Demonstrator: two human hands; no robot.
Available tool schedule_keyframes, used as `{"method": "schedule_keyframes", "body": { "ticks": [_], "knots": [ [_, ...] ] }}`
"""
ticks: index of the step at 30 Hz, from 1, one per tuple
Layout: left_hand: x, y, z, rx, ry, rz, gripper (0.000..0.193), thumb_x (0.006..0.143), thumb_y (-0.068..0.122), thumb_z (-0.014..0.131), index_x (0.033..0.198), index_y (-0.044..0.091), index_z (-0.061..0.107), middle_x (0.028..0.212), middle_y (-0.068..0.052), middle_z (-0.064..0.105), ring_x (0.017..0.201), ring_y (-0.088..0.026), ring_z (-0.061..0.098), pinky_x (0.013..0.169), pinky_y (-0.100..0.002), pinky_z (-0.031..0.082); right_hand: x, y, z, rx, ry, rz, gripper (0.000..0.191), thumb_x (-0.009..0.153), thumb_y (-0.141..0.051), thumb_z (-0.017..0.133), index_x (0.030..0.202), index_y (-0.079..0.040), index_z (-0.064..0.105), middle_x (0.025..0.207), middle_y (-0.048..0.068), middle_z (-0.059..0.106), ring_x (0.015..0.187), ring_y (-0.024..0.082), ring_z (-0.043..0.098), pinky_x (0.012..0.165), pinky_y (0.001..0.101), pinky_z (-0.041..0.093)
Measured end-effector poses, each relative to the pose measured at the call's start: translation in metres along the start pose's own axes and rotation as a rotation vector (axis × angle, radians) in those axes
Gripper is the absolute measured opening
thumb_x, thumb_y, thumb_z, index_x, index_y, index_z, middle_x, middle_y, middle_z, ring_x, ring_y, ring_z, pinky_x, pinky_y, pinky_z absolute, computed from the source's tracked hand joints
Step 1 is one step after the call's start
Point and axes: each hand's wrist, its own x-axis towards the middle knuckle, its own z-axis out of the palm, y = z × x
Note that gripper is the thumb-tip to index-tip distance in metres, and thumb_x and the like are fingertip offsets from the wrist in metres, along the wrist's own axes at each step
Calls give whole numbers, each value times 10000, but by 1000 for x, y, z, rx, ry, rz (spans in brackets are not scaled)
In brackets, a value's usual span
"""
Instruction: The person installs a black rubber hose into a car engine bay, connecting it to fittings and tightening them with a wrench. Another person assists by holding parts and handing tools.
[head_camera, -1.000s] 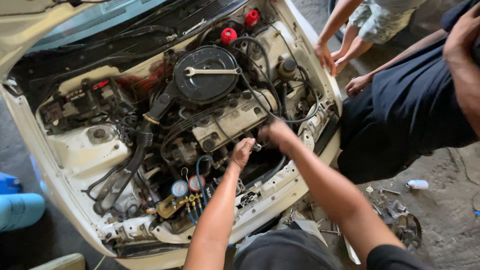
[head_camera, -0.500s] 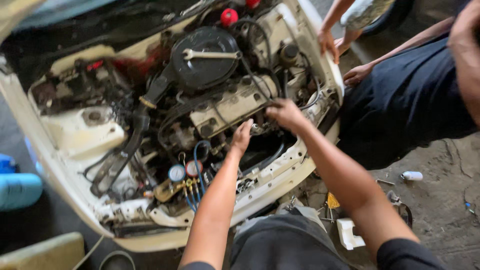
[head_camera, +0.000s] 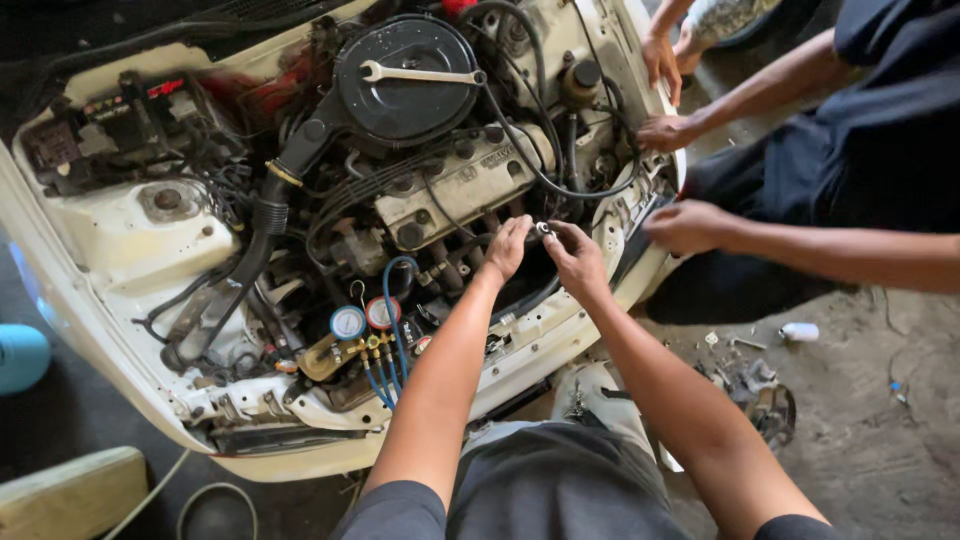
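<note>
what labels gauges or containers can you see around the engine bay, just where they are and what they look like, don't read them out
Gauge pair: front of the bay, left of the left hand; two round dials, one blue-rimmed, one red-rimmed, on a brass manifold.
Battery label: back left corner; dark strip with a small red patch.
Small bottle: on the ground right of the car; white, lying down.
Blue container: far left edge; rounded, light blue.

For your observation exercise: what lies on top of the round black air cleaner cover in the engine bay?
A silver open-ended spanner lies flat across the round black air cleaner cover, touching nothing else. What sits inside, beneath the cover, cannot be seen.
</note>
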Motion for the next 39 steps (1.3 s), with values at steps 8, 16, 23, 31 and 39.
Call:
{"method": "schedule_keyframes", "body": {
  "ticks": [8,16,23,31,39],
  "knots": [
    [-11,-3,10,48,-4,-99,349,1090,290,429,1166,50,671,1133,-161,654,1092,-382,577,961,-438,448,19,3,-7,213,-102,67,259,970,-105,717,1189,24,668,991,31,706,841,72,624,734,227,514],
    [-18,-27,53,276,-209,130,281,1062,260,496,1185,63,654,1177,-107,657,1124,-331,572,982,-470,445,27,75,-66,179,-139,173,216,985,-34,612,1199,-4,604,942,48,673,759,100,638,684,257,531],
    [-63,-17,55,293,-247,-238,352,967,413,620,1159,123,668,1178,-78,658,1234,-298,559,1031,-608,380,-12,119,-85,161,-253,245,218,985,2,595,1196,-16,542,977,71,660,795,129,690,711,282,569],
    [-83,-26,14,262,-183,-186,291,973,369,615,1123,122,646,1168,-69,652,1242,-314,566,1084,-687,313,-47,93,-41,188,-153,167,356,944,3,639,1278,-2,518,1101,67,673,946,151,696,841,285,568],
    [-77,-24,-15,227,-129,-82,271,966,339,653,1124,118,640,1122,-75,651,1168,-315,590,958,-486,442,-39,71,-6,163,-69,169,225,1011,-53,660,1216,2,584,1013,79,668,832,132,663,741,279,563]
  ]
}}
